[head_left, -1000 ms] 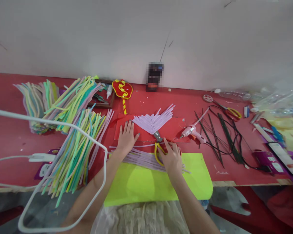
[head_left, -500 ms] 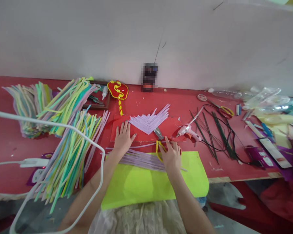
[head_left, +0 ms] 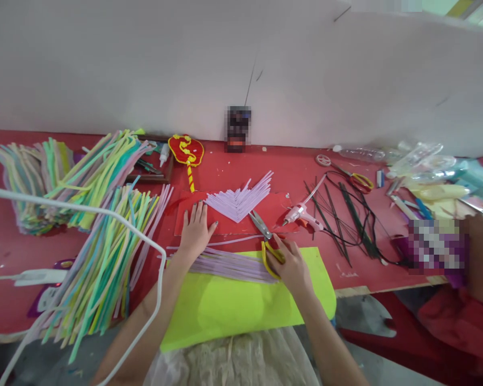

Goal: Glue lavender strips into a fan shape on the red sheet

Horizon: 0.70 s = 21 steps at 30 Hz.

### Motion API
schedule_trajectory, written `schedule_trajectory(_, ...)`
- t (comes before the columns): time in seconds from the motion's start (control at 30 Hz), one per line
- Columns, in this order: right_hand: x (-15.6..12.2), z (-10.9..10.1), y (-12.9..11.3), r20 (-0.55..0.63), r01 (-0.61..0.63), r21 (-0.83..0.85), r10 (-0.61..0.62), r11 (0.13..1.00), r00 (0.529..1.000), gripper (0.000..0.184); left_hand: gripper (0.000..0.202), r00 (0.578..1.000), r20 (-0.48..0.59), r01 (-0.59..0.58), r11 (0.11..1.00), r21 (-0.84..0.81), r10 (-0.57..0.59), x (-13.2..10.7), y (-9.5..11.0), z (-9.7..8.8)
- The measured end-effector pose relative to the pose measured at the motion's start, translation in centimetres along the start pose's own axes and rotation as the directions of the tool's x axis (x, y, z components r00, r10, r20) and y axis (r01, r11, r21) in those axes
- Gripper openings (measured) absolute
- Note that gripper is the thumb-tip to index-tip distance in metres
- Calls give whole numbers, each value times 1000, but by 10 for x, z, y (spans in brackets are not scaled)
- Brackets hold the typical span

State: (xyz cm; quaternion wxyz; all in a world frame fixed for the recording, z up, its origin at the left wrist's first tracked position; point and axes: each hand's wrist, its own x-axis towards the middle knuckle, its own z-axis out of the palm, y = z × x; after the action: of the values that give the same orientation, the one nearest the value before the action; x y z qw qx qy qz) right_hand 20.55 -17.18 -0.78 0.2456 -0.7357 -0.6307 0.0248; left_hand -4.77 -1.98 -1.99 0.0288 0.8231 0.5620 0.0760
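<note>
My left hand (head_left: 196,230) lies flat with spread fingers on the left end of a red board (head_left: 282,206), touching the left edge of a V-shaped pattern of lilac pipe cleaners (head_left: 238,201). In my right hand (head_left: 293,264) are the yellow handles of a pair of scissors (head_left: 261,225). Their blades point up and left over the board, just below the V. Loose lilac pipe cleaners (head_left: 229,265) lie between my hands on a lime-green sheet (head_left: 241,311). One single strip rests along the board's lower edge.
Multicoloured pipe cleaner bundles (head_left: 104,257) fill the left side, behind a white cable (head_left: 145,228). A pink glue gun (head_left: 301,214) sits right of the board, near dark green stems (head_left: 356,220) and other scissors (head_left: 360,182). Another person's hand (head_left: 481,236) is at the far right.
My right hand has closed on the scissors and shifted them slightly, showing more of the blades and handles. My left hand stays on the board. The whole view has moved a little.
</note>
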Motion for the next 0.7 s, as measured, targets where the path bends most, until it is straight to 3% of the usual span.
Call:
schedule_trajectory(0.1,9,-19,21,14,49,17,-49,999,999,39,64,1000,-3,-2,1000,-2,2,0,-1,2)
schedule_trajectory(0.23,41,-40,73,-106,-28,-110,16,994,994,40,63,1000,-21,1,1000,-8,-1,0,0,3)
schedule_trajectory(0.33,73,-40,113,-97,-74,-220,54,973,994,47,63,1000,-12,7,1000,-4,-7,0,1,2)
schedule_trajectory(0.4,89,-33,130,-18,-54,-223,51,973,999,46,63,1000,0,11,1000,3,-11,0,2,0)
schedule_trajectory(0.57,111,-24,139,109,14,-229,11,973,994,42,63,1000,13,10,1000,15,-11,0,2,-3)
schedule_trajectory(0.7,127,-40,145,27,2,-231,5,973,1000,45,62,1000,16,23,999,23,-23,0,2,-4)
